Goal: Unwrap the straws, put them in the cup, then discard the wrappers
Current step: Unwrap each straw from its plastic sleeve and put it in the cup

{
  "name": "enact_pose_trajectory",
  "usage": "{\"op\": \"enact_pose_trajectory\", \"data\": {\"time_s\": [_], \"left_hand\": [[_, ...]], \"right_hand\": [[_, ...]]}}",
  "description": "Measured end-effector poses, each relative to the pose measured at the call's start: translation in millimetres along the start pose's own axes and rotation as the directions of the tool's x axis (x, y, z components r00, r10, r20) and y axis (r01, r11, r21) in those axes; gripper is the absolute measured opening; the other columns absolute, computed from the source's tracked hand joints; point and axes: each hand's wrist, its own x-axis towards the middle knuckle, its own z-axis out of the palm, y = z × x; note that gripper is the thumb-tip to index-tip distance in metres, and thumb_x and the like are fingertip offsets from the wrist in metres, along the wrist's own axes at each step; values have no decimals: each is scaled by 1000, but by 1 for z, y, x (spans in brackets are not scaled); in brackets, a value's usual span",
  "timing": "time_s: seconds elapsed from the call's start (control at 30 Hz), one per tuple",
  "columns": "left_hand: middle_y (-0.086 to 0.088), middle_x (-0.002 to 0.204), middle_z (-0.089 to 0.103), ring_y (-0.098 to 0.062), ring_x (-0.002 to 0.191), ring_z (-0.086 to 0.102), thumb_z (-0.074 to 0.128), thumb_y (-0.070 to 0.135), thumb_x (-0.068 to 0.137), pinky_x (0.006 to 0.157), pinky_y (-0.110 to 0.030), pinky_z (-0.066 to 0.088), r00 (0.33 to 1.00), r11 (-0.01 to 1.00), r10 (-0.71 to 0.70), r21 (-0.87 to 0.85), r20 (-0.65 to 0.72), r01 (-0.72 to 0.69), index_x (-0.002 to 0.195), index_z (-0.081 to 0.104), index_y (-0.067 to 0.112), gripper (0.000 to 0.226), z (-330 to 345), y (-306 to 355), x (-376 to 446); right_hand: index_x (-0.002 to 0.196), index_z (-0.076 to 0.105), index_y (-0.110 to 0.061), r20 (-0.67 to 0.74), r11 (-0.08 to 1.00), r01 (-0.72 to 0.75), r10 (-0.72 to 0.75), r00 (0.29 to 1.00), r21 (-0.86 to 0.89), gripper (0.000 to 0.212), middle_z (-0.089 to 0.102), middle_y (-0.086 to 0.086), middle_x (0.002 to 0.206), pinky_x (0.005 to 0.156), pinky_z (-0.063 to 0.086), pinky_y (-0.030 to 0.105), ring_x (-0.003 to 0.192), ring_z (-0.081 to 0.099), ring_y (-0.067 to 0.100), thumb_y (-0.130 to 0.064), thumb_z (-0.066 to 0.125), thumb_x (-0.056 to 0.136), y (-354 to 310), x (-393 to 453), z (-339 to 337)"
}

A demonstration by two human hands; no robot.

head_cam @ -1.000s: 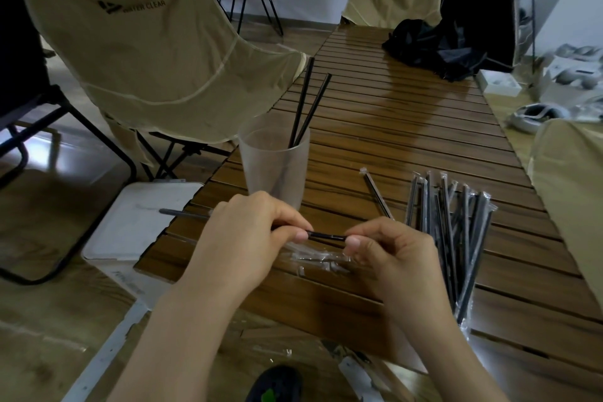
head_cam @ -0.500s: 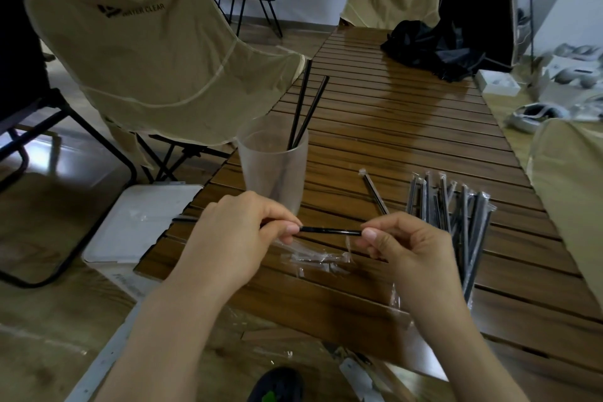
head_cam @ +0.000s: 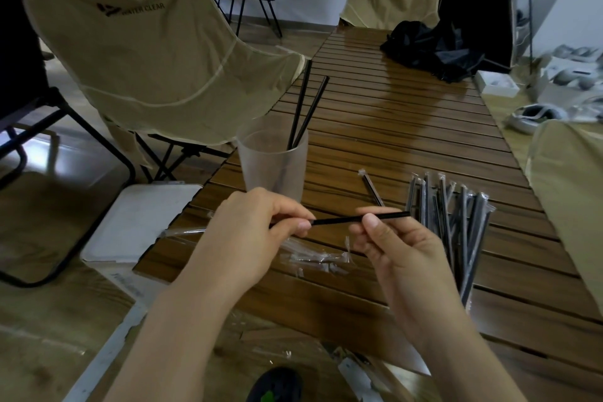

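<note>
A black straw (head_cam: 339,221) lies level between my two hands above the wooden slat table (head_cam: 408,127). My right hand (head_cam: 396,250) pinches its bared right part, with the tip poking past my fingers. My left hand (head_cam: 249,235) pinches the clear wrapper (head_cam: 182,232), which trails out to the left over the table edge. A frosted cup (head_cam: 273,166) just behind my left hand holds two black straws (head_cam: 305,108). Several wrapped straws (head_cam: 456,222) lie in a bundle to the right, and one wrapped straw (head_cam: 372,186) lies apart. Empty clear wrappers (head_cam: 316,258) lie under my hands.
A white bin (head_cam: 137,222) stands on the floor left of the table corner. A beige folding chair (head_cam: 146,55) is behind it. A black bag (head_cam: 430,49) and white boxes (head_cam: 496,83) sit at the table's far right. More wrappers lie on the floor below.
My hands have drawn apart: the right hand pulled the straw rightward out of the wrapper held by the left, so more bare black straw shows between them.
</note>
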Motion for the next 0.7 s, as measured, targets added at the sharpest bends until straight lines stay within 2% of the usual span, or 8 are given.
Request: {"op": "enact_pose_trajectory", "data": {"time_s": [0.23, 0.43, 0.57, 0.7], "left_hand": [[21, 90, 71, 8, 86, 62, 62, 37, 88, 74, -5, 40, 999, 1000, 2, 23, -50, -1, 102, 72, 39, 18, -6, -3, -1], [19, 94, 71, 6, 86, 62, 62, 35, 88, 73, -6, 41, 1000, 999, 22, 50, -13, -22, 104, 71, 40, 19, -3, 0, 0], [20, 93, 72, 6, 86, 63, 64, 37, 87, 78, -10, 45, 998, 998, 4, 56, -57, -1, 102, 72, 40, 17, -5, -6, 0], [20, 92, 71, 5, 84, 62, 65, 36, 86, 76, -10, 44, 998, 998, -22, 60, -57, 26, 101, 73, 39, 17, -4, -8, 1]], "right_hand": [[95, 68, -5, -89, 995, 46, -39, 995, 84, 23, 67, 7, 79, 76, 47, 29, 75, 63, 13, -16, 59, 78, -10, 6, -10], [92, 73, -11, -13, 990, 99, -101, 995, -103, 22, 70, 11, 81, 77, 49, 35, 78, 63, 20, -20, 61, 77, 4, -1, 7], [90, 72, -12, -76, 986, 139, -147, 986, -97, 16, 69, 7, 79, 74, 47, 33, 75, 62, 16, -15, 58, 82, -4, 2, 1], [91, 71, -12, -125, 967, 217, -234, 964, -131, 16, 67, 5, 76, 80, 46, 36, 76, 59, 18, -10, 55, 90, -14, 2, -3]]}}
